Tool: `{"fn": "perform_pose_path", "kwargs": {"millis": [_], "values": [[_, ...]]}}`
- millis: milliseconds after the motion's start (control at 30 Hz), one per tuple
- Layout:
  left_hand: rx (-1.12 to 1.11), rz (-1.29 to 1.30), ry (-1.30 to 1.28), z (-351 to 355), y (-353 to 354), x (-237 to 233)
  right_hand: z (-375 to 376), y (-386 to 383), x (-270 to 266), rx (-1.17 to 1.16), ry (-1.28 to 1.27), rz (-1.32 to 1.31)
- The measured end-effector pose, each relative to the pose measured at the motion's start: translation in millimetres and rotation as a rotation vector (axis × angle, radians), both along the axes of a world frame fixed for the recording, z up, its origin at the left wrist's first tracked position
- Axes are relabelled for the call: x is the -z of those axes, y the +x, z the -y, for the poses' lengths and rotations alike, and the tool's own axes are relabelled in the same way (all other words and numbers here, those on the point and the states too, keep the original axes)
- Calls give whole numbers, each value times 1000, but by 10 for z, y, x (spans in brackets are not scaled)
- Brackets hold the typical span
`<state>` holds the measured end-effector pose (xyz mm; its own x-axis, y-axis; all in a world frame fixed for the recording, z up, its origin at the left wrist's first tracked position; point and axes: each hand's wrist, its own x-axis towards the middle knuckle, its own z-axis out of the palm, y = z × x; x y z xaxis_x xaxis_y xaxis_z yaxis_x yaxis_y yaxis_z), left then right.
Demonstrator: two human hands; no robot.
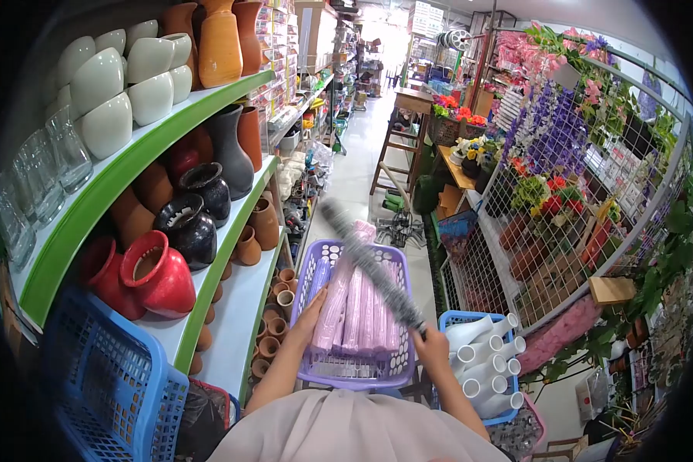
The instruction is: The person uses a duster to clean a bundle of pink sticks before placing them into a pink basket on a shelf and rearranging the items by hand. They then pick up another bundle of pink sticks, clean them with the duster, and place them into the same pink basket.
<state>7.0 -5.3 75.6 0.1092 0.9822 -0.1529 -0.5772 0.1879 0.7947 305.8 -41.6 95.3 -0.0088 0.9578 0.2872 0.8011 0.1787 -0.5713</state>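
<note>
A purple basket (373, 379) in front of me holds several long pink and lilac plastic-wrapped bundles (358, 316). My left hand (309, 316) is at the basket's left side, by a bluish-purple bundle; its fingers are partly hidden by the basket and bundles. A long dark-grey wrapped roll (373, 266), blurred at its far end, slants over the basket. Its near end is in my right hand (433, 346), closed round it at the basket's right side.
Left shelves (231, 250) carry white pots, glass vases, red and black vases and clay pots. A blue basket (508, 413) of white bottle-shaped vases stands right. Beyond are a wire rack (547, 300) with artificial flowers, a wooden stool (412, 100) and an aisle (354, 154).
</note>
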Motion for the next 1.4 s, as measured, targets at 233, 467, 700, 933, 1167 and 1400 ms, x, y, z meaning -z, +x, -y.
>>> {"fn": "perform_pose_path", "kwargs": {"millis": [233,467,700,933,1167,1400], "values": [[-27,259,-11,-99,70,190,-65,146,78,-256,87,170],[158,135,-8,-150,60,243,101,84,-15,-242,92,64],[198,-131,102,-91,21,262,-121,134,-128,130,-134,35],[128,-234,177,-82,-112,343,-273,-93,167,198,-37,-52],[204,-69,221,30,36,-218,-458,-183,247,-74,137,199],[477,-107,286,89,149,-278,-1125,-463,-993,-561,-235,-1151]]}}
